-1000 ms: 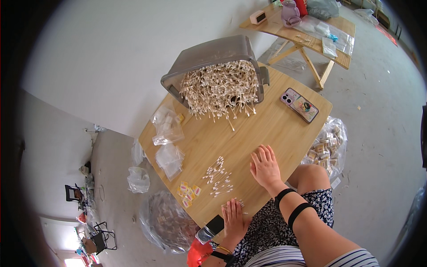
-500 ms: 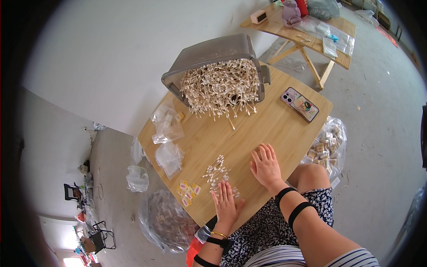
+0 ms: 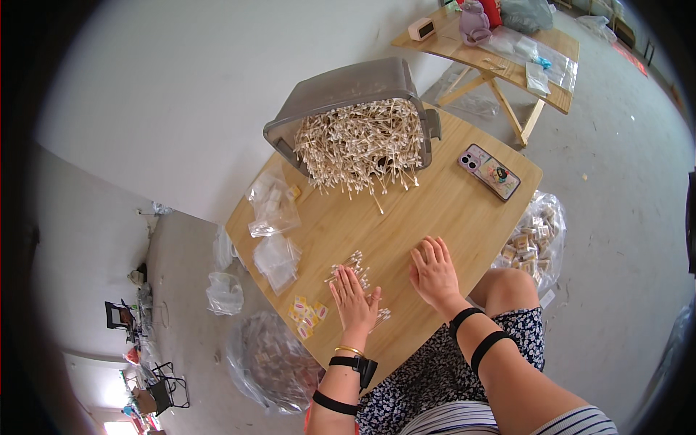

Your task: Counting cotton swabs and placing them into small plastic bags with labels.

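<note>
My left hand lies flat over a loose pile of cotton swabs, fingers stretched out. Some swabs stick out beyond its fingertips, and others show beside the thumb and wrist; those beneath the palm are hidden. My right hand rests palm down on the bare wood to the right of the pile, fingers extended and slightly bent, with nothing visible in it. A grey plastic bin lies on its side at the far end of the table, its mouth facing me and packed with a heap of cotton swabs.
Clear plastic bags and several small yellow-and-white cards lie along the left of the wooden table. A phone is at the right. Bags of packed items stand beside the table. Another table is behind.
My left hand has moved forward and slightly left over the swab pile, uncovering some swabs near its wrist. My right hand has hardly moved.
</note>
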{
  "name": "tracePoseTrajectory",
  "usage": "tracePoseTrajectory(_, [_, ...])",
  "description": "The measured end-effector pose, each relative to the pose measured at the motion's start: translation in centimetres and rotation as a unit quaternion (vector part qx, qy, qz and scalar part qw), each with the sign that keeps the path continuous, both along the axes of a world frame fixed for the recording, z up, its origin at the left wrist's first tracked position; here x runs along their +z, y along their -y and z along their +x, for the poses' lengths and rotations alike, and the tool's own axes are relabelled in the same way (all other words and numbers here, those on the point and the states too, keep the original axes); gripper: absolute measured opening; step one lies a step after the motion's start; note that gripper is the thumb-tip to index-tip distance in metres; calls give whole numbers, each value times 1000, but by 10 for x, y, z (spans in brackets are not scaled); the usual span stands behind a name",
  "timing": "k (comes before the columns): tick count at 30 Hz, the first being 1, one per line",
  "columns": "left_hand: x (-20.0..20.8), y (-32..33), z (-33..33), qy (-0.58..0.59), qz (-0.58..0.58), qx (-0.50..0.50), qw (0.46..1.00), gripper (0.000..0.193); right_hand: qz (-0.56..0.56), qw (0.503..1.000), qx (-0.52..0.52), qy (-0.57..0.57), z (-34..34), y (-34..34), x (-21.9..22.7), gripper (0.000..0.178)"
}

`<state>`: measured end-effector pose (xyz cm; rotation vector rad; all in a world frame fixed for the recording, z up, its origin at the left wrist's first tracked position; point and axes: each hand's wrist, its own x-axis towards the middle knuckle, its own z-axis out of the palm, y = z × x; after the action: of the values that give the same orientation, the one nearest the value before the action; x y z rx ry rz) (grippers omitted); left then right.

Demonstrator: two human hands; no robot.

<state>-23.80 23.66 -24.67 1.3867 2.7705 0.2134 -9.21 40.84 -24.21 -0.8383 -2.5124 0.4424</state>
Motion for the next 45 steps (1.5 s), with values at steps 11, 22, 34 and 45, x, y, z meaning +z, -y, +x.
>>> tracePoseTrajectory(11, [4, -16, -36, 40, -33, 20, 998, 92, 11, 1000, -5, 13, 1, 0, -1, 35])
tracePoseTrajectory(22, [-1, -39, -60, 5, -57, 47, 997, 96, 9, 1000, -3, 25, 0, 1, 0, 35])
tracePoseTrajectory(34, [12, -16, -29, 19, -33, -22, 999, 96, 12, 1000, -5, 19, 2, -2, -5, 36])
tracePoseTrajectory(45, [19, 4, -33, 80, 226, 87, 967, 90, -36, 999, 9, -19, 3, -9, 6, 33])
